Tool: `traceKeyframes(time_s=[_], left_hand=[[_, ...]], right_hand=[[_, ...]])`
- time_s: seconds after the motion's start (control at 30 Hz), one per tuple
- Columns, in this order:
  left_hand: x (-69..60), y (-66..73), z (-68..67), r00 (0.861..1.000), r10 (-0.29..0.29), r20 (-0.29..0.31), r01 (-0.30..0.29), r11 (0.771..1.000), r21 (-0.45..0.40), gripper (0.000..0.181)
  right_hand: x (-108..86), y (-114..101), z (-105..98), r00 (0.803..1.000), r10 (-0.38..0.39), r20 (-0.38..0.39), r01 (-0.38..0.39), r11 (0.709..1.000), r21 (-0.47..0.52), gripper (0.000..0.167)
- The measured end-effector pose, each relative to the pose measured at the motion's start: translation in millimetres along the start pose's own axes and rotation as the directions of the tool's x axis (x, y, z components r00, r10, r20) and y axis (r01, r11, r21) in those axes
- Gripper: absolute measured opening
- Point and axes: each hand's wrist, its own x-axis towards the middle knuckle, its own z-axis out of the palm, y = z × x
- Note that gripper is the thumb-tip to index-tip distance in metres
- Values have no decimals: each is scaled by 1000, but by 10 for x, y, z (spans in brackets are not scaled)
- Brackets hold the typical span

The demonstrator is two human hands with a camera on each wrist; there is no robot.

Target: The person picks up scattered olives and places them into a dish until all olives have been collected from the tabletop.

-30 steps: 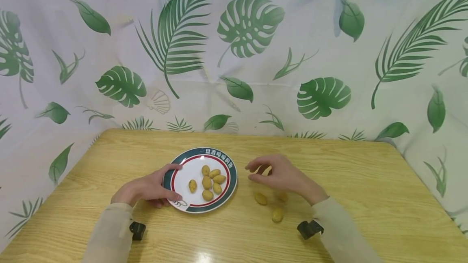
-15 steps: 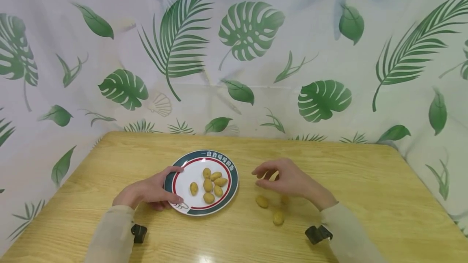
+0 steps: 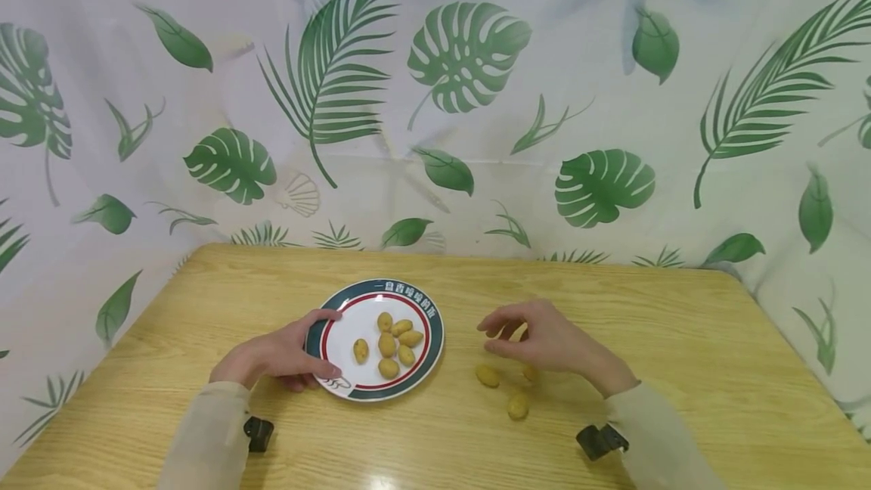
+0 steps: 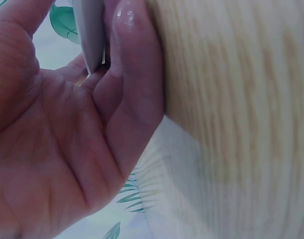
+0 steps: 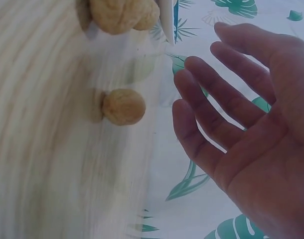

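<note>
My left hand (image 3: 280, 350) grips the left rim of a round white plate (image 3: 435, 342) with a dark green border and red ring. Its thumb and a fingertip show on top; in the left wrist view other fingers curl under the plate (image 4: 92, 37). Several small yellow potatoes (image 3: 387, 345) lie on the plate. To its right my right hand (image 3: 540, 339) hovers with fingers loosely bent and nothing in them. Below it on the table are an oval potato (image 3: 487, 376), a rounder potato (image 3: 518, 405) and a partly hidden potato (image 3: 528, 373).
The wooden table (image 3: 680, 339) runs back to a white curtain (image 3: 503, 172) printed with green leaves. A black camera band sits on each wrist, by the pale sleeves (image 3: 204, 429). In the right wrist view, a potato (image 5: 123, 107) rests apart from the fingers.
My right hand has drawn back to the right, away from the plate and above the loose potatoes. The left hand keeps its hold; the plate and potatoes stay put.
</note>
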Motion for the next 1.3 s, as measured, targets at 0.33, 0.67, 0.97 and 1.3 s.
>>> traceKeyframes(time_s=[0.33,0.67,0.97,1.3], left_hand=[[-1,-1,7,1000,4,0,-4,1000,4,92],[4,11,8,1000,-15,-7,15,1000,3,93],[6,3,6,1000,-16,-10,16,1000,7,92],[-7,23,15,1000,-10,-14,10,1000,6,91]], right_hand=[[-70,53,30,999,22,45,-22,1000,16,24],[-101,104,80,991,19,134,-25,999,43,21],[-79,108,106,988,3,156,-12,998,55,16],[-81,115,111,990,-10,143,3,999,47,11]])
